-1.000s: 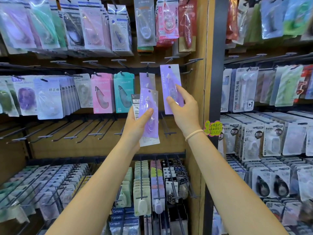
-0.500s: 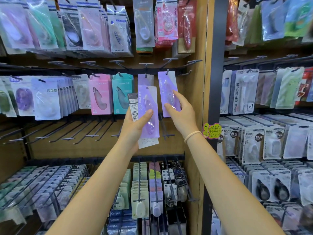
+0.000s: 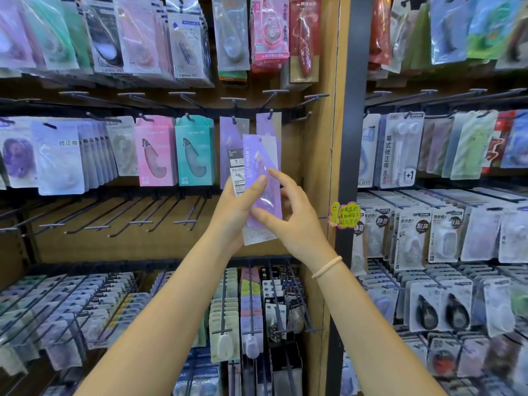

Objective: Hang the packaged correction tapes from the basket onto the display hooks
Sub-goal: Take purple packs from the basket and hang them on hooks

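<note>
Near the middle of the frame, the left hand [image 3: 234, 207] holds a small stack of purple packs [image 3: 261, 181], thumb across the front. The right hand [image 3: 288, 221] pinches the front pack with thumb and fingers, likely to pull it off the stack.

Just above, two purple packs already hang: one hung pack [image 3: 233, 130] and another [image 3: 270, 124] on the next hook. So some are done, and the held ones are left. No basket shows.

The wood post [image 3: 321, 167] stands close on the right. Bare hooks [image 3: 143, 218] at middle left leave open room.
</note>
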Demonstrator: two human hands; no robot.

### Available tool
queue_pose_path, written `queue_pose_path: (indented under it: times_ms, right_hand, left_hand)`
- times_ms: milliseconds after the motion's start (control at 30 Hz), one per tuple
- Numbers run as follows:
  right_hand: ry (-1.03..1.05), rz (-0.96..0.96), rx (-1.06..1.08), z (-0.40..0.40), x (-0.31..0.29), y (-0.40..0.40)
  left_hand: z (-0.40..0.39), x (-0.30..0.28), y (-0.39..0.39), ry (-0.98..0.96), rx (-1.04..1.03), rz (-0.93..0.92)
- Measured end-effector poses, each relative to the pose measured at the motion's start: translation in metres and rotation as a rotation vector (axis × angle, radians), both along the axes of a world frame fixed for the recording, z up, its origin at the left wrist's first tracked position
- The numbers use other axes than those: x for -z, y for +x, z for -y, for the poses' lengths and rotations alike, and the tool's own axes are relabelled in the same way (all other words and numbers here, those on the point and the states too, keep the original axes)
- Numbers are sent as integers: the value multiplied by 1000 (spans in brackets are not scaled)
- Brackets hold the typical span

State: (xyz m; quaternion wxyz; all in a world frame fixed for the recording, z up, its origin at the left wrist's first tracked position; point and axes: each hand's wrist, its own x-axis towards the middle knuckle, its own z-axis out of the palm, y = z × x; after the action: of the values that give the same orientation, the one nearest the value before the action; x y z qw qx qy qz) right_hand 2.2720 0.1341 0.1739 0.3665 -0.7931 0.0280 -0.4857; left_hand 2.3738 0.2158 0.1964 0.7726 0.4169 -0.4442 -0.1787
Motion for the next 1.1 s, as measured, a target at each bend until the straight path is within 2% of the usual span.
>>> queue_pose_path:
  times_ms: [167,400,533,667,933,1100]
  right_hand:
    - [33,11,43,-2,-2,5]
    - [13,43,139,-2,-15,28]
    - [-14,83,169,-9,-26,45]
    - [-18,83,218,-15,-35,57]
    - [-34,56,265,-19,-38,68]
    - [-22,-34,286,-20,-44,76]
  left_hand:
    - [-7,-1,0,43,-30,-7]
    - [-30,-5,27,104,-313,-88]
    - [-45,-6,44,103,-375,-78]
    - [-54,-6,49,68,-367,-94]
    - [-69,-7,48,9,-202,-126]
    - [-72,-7,56,6,-130,-155]
